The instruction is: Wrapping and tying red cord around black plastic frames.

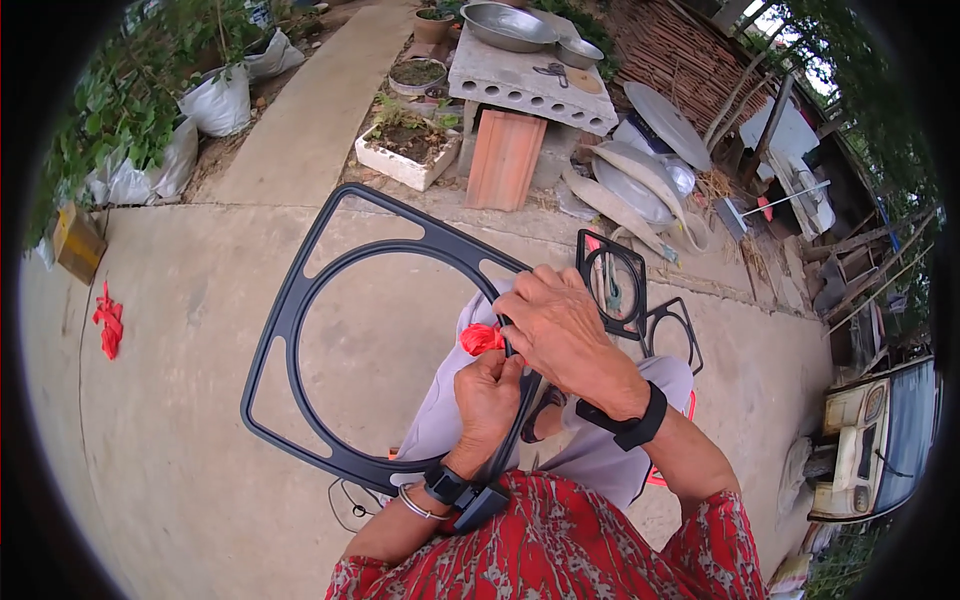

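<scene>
A black square frame (283,305) with a round opening leans across my lap, its far corner raised. At the right side of its ring is a crumpled red wad (482,340), thin cloth or plastic, I cannot tell which. My right hand (565,330) is curled over the frame's ring from above, beside the wad. Just below it, my left hand (487,400) has thumb and fingers pinched together at the wad's lower edge. The fingertips of both hands are partly hidden where they meet.
Two smaller black frames, one upright (612,285) and another (672,335), stand right of my knees. Another red piece (108,320) lies on the concrete at left, near a cardboard box (78,243). Ahead are a white planter (408,165) and a slab table (500,75). A vehicle (870,440) stands at right.
</scene>
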Demonstrator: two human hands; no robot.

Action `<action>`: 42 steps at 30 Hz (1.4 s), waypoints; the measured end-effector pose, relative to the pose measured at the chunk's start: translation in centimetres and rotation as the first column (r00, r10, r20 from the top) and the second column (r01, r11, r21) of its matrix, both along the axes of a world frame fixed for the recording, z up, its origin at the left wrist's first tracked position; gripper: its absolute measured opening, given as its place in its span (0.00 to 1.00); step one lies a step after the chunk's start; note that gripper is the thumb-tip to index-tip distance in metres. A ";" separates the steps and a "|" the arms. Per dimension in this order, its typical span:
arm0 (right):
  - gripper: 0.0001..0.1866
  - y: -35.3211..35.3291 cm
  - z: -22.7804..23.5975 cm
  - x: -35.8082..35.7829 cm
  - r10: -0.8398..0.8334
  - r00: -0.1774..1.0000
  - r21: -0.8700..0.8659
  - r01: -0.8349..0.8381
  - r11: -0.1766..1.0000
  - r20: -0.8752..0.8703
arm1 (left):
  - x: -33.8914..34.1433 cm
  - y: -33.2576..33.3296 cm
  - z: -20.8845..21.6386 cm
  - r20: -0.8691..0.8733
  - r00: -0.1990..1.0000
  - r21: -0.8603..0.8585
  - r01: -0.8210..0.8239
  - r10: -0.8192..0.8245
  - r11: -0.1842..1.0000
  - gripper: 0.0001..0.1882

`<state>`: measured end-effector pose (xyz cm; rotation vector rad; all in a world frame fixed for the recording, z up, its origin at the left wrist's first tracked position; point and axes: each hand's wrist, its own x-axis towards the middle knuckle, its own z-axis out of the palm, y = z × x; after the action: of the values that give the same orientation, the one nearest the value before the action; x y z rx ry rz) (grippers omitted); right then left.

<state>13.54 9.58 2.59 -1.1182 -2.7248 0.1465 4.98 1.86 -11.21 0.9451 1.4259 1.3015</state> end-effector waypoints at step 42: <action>0.18 -9.8 2.3 11.0 -0.979 -0.004 -0.806 -0.566 0.170 -0.203 | 0.0 -1.2 3.2 0.522 0.848 -0.096 0.159 -0.086 0.983 0.07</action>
<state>24.50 -0.23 4.92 -1.0322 -0.4169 1.9492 4.98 0.70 -7.97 0.5249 0.9981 1.2255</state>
